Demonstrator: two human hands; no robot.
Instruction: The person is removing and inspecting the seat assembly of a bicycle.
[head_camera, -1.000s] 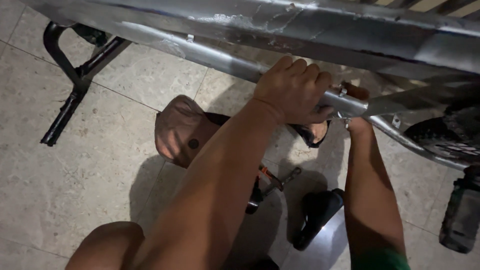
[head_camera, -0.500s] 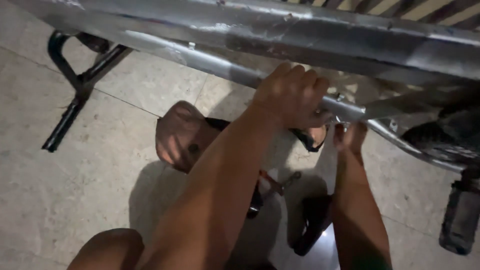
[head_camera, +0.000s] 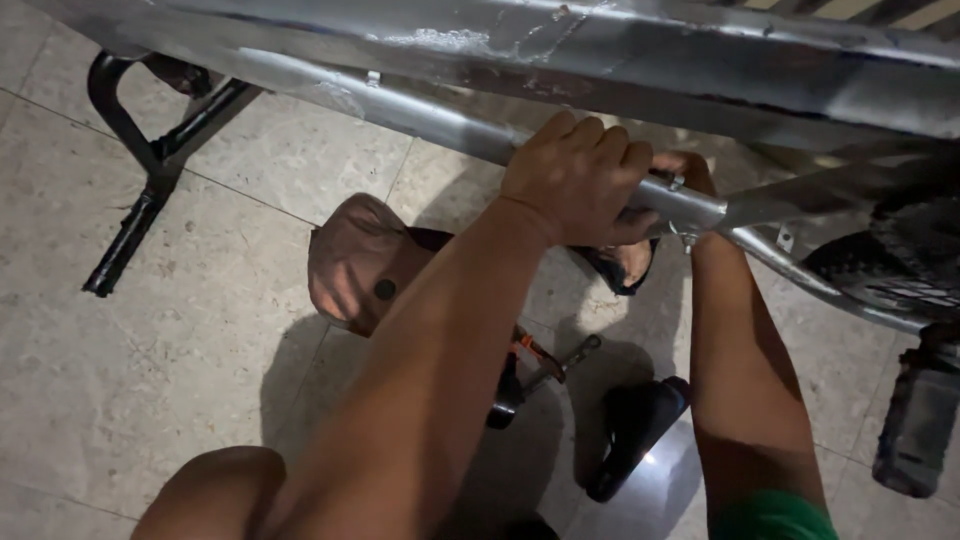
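Note:
My left hand (head_camera: 580, 180) is wrapped over a thin silver frame tube (head_camera: 400, 105) that slopes down to the right under a thicker silver tube (head_camera: 600, 50). My right hand (head_camera: 683, 166) comes up from below just to the right. Its fingers curl over the same tube at the joint, and the tube and my left hand hide most of it. A small metal clip (head_camera: 677, 183) sits on the tube between the two hands.
On the tiled floor below lie a brown cloth cap (head_camera: 350, 260), an orange-handled tool (head_camera: 535, 355), a black saddle (head_camera: 630, 430) and a sandal (head_camera: 622, 265). A black stand (head_camera: 130, 215) is at the left. A knobbly tyre (head_camera: 920, 260) and a pedal (head_camera: 915, 420) are at the right.
My left hand keeps its grip on the thin tube. My right hand dipped below the tube, then came back up to the joint. The view has shifted slightly.

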